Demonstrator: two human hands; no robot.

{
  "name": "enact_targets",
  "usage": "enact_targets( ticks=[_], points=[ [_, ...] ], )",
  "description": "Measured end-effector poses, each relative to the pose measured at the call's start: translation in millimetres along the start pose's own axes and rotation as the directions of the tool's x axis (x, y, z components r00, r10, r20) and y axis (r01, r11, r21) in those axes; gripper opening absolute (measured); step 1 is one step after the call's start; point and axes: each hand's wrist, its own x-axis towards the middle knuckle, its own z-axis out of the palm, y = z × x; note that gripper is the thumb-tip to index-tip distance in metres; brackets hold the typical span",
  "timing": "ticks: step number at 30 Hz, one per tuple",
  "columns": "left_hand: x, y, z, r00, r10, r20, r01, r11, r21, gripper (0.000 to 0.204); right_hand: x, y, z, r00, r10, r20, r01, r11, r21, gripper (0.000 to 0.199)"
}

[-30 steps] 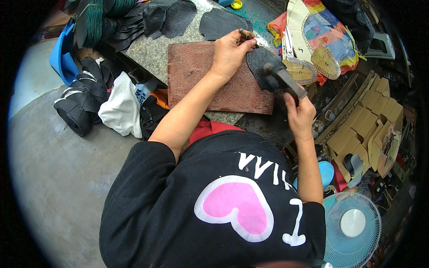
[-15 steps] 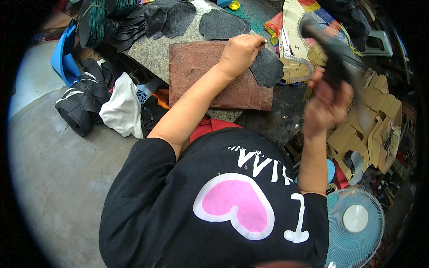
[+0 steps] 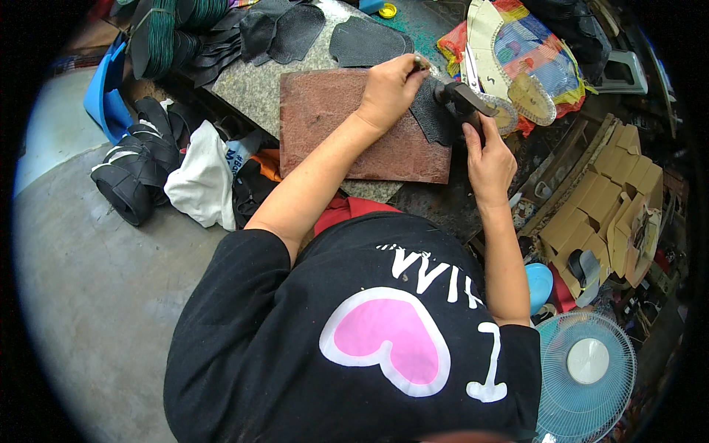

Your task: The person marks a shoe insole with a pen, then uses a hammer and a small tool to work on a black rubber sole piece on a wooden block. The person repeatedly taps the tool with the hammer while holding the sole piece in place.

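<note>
My left hand (image 3: pixel 388 90) is closed around a short metal punch (image 3: pixel 421 63), whose end shows above the fingers. The punch is over a black leather piece (image 3: pixel 428 122) that lies at the right side of a reddish-brown board (image 3: pixel 332 133). The lower end of the punch is hidden behind the hand. My right hand (image 3: pixel 491 159) grips a hammer by its handle, with the dark hammer head (image 3: pixel 467 97) just right of the left hand and above the leather's right edge.
Beyond the board lie more black leather pieces (image 3: pixel 369 42). Pale shoe-shaped patterns (image 3: pixel 484 44) rest on a colourful sheet (image 3: pixel 528 48) at the far right. Bundled black straps (image 3: pixel 129 177) and a white cloth (image 3: pixel 203 177) are at left. Cardboard (image 3: pixel 602 207) and a fan (image 3: pixel 587 362) stand right.
My right hand has swung the hammer down and leftward, from a blurred position at the right to beside my left hand. The left hand has shifted slightly left, still holding the punch.
</note>
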Motion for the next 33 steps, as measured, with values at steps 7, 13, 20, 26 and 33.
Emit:
enact_targets(
  ticks=[7, 13, 20, 26, 33],
  points=[
    [-1.4, -3.8, 0.3, 0.962, -0.265, 0.065, 0.272, 0.917, -0.292, 0.014, 1.0, 4.4, 2.3, 1.000, -0.019, -0.022, 0.019, 1.000, -0.005, 0.034],
    [1.8, -8.0, 5.1, 0.970, -0.241, 0.028, 0.238, 0.921, -0.309, 0.012, 1.8, 7.4, 5.9, 0.999, -0.028, -0.027, 0.028, 1.000, -0.006, 0.035],
    [5.7, 0.9, 1.2, 0.996, -0.065, 0.055, 0.069, 0.996, -0.061, 0.012, 6.9, -12.3, -25.3, 0.998, -0.050, -0.044, 0.056, 0.986, 0.155, 0.033],
    [12.0, 12.1, 1.0, 0.947, 0.278, 0.162, -0.304, 0.938, 0.167, 0.012, 5.8, -26.5, -53.2, 0.910, -0.220, -0.350, 0.361, 0.836, 0.414, 0.038],
    [10.5, 5.4, 4.5, 0.968, 0.233, 0.097, -0.246, 0.956, 0.159, 0.013, -4.5, 2.0, -23.0, 0.995, -0.052, -0.082, 0.061, 0.992, 0.109, 0.031]
  ],
)
